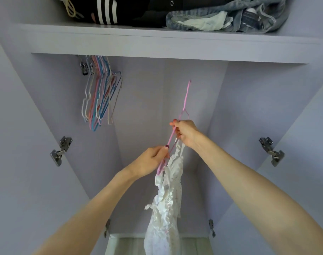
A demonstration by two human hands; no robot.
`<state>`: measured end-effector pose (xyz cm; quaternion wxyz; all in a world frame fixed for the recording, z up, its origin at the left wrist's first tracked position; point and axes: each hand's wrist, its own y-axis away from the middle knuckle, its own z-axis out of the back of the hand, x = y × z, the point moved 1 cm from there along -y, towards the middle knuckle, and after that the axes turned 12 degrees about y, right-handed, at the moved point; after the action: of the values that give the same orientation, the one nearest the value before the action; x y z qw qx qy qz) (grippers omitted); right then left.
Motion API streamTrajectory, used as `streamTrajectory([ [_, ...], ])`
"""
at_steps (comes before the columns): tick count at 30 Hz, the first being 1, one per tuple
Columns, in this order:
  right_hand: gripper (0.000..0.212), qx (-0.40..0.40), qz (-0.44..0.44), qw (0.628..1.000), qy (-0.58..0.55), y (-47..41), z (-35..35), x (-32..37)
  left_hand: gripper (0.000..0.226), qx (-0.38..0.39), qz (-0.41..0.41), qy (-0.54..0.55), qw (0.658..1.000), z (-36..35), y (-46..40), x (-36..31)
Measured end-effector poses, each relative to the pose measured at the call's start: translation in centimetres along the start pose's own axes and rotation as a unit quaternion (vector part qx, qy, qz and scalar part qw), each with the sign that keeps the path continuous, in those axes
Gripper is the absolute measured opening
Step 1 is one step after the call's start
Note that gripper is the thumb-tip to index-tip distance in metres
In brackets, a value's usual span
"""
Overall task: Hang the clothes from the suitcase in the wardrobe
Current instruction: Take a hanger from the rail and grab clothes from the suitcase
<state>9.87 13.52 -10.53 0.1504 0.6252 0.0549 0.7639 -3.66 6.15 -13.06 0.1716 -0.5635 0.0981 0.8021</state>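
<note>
With both hands pinching the pink hanger (pixel 184 100), left hand (pixel 151 161) low, right hand (pixel 186 132) higher, and the white top (pixel 166 208) dangling at 6 o'clock, looks like next up is hooking it toward 12, probably beside the spare hangers (pixel 100 96) at 10.

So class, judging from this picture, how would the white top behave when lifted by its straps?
The white top is probably floppy: it hangs in loose folds below the pink hanger. Likely light, since thin straps carry it. It might slip off; both hands steady the hanger.

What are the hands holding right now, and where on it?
Both grip the pink hanger: left hand near its lower end, right hand further up. A white ruffled garment hangs from it.
</note>
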Motion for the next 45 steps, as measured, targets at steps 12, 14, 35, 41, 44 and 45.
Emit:
streamTrajectory([
  [12, 0.017, -0.034, -0.021, 0.997, 0.069, 1.2, 5.0, -2.6, 0.025, 0.023, -0.089, -0.174, 0.980, -4.6, -2.6, 0.3],
  [14, 0.022, -0.045, -0.024, 0.999, -0.009, 0.9, 6.1, -2.9, 0.027, 0.035, -0.097, -0.176, 0.979, -5.2, -3.6, -0.7],
  [35, 0.031, -0.357, 0.072, 0.910, 0.199, -10.1, 25.0, 4.9, 0.088, -0.349, -0.294, -0.507, 0.731, -4.4, -19.1, -13.7],
  [41, 0.032, -0.335, 0.062, 0.911, 0.234, -13.2, 25.6, 6.0, 0.094, -0.384, -0.303, -0.523, 0.698, -4.4, -20.3, -12.9],
  [44, 0.031, -0.325, 0.056, 0.913, 0.242, -14.5, 25.4, 5.5, 0.093, -0.406, -0.302, -0.524, 0.685, -4.5, -20.8, -12.7],
  [45, 0.031, -0.323, 0.053, 0.912, 0.246, -14.8, 25.3, 5.2, 0.092, -0.412, -0.302, -0.522, 0.683, -4.5, -20.9, -12.7],
])
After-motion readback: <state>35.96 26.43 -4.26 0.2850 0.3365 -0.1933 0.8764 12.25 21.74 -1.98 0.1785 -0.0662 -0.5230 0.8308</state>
